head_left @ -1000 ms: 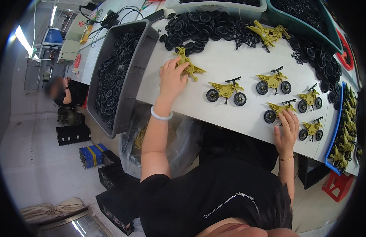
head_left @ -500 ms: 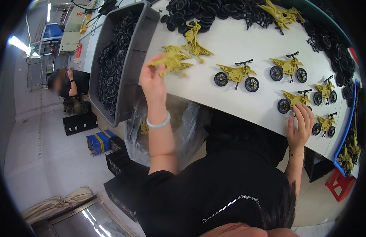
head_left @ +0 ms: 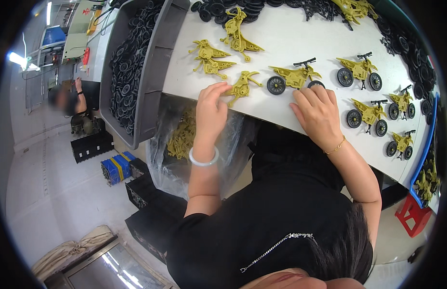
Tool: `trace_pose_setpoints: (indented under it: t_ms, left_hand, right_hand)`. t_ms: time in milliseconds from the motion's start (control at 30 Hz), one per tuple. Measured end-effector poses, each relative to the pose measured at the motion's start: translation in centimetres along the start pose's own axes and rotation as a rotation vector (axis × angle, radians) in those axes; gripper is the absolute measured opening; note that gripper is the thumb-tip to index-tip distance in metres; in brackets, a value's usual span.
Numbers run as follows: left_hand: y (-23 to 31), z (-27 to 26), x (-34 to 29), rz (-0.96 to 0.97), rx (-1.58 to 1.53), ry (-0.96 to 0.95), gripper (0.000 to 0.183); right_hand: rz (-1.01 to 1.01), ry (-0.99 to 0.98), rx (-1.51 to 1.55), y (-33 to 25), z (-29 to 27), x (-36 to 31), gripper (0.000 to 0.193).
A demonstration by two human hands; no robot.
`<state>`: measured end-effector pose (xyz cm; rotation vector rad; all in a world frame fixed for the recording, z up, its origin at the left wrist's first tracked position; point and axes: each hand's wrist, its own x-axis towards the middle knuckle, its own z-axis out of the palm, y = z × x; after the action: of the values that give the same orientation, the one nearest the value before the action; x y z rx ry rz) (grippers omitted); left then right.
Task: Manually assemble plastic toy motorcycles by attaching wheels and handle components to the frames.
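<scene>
My left hand [head_left: 211,113] is at the table's near edge, its thumb and fingertips pinched on the rear end of a yellow toy motorcycle body [head_left: 241,87] without wheels. Just to the right, a toy motorcycle [head_left: 293,76] with black handlebars and wheels lies on its side. Over its front wheel my right hand [head_left: 317,113] is bent, fingertips closed at the wheel and partly covering it. Further yellow bodies [head_left: 211,60] lie beyond my left hand, next to another group [head_left: 240,36]. Several wheeled motorcycles [head_left: 367,116] are laid out to the right.
A grey bin [head_left: 153,72] full of black wheels stands on the left. Loose wheels [head_left: 233,10] and small black parts [head_left: 320,9] line the far side. Below the table edge hangs a clear plastic bag [head_left: 160,164] with yellow bodies. A blue-edged tray [head_left: 416,180] sits right; a person [head_left: 81,103] sits far left.
The yellow bodies from my left hand now lie on the table, one of them in its fingers nearer me. My right hand has moved left from one motorcycle to another.
</scene>
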<state>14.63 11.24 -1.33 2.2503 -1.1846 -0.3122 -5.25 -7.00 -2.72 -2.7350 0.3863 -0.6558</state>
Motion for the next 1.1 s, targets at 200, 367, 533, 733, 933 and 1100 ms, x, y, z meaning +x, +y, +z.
trace_pose_setpoints:
  t_ms: [200,367,533,733,933,1100]
  left_hand:
    - [2.2,2.1,-0.7,-0.004,0.179,0.138,0.042]
    - [2.1,1.9,0.1,-0.059,0.105,0.126,0.042]
    - [5.6,2.3,0.1,0.093,-0.130,0.167,0.042]
    - [10.5,7.0,0.8,0.263,-0.066,0.132,0.043]
    - [10.0,8.2,1.2,0.246,0.003,0.102,0.041]
    - [10.2,8.2,1.1,0.240,-0.028,0.076,0.039]
  right_hand:
    - [0.008,0.094,-0.025,0.7,-0.3,-2.0,0.019]
    - [0.157,0.179,-0.042,0.5,-0.6,-3.1,0.020]
    - [0.190,0.192,-0.070,0.9,-0.4,-3.2,0.019]
    - [0.172,0.203,-0.068,1.0,0.0,-3.4,0.014]
    - [0.150,0.202,-0.035,1.2,0.0,-3.5,0.014]
    - [0.154,0.197,-0.030,1.2,0.1,-3.6,0.012]
